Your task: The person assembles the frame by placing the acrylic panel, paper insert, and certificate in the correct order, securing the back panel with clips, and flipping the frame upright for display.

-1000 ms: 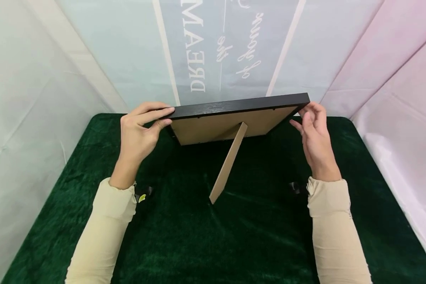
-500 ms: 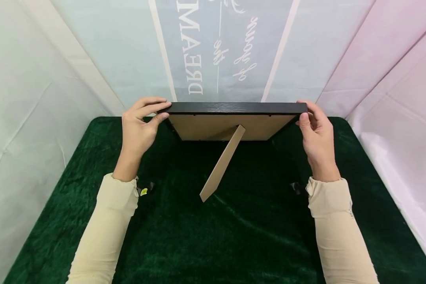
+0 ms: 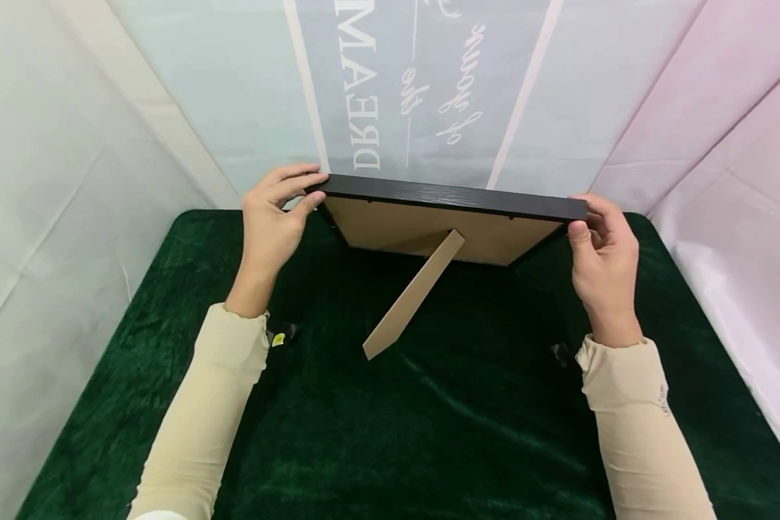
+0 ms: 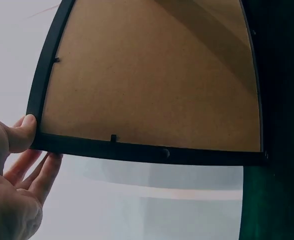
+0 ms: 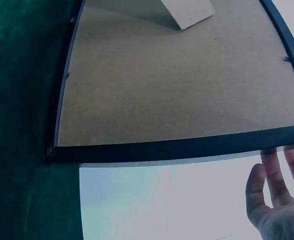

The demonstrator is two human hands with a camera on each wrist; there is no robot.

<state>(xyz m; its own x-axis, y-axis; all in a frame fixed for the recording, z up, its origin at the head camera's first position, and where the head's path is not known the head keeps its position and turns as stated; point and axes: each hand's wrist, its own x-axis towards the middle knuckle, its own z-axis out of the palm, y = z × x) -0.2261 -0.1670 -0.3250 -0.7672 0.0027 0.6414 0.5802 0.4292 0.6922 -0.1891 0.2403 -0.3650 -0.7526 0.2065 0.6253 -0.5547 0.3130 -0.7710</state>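
A black picture frame stands on the green cloth with its brown backing board facing me. From the board a brown easel leg slants out toward the left and down. My left hand pinches the frame's upper left corner between thumb and fingers. At the upper right corner, my right hand grips the frame with the thumb on the near side. In the left wrist view the left thumb lies on the corner. The right wrist view shows fingers under the frame's side. The front of the frame is hidden.
Dark green velvet cloth covers the table. A pale blue printed backdrop hangs close behind the frame. White fabric walls rise on the left and right. Small dark straps sit by both wrists.
My right hand has closed on the right corner, which it stood loosely beside a second ago. The frame has turned, its right end now nearer me, and the leg's foot has swung left.
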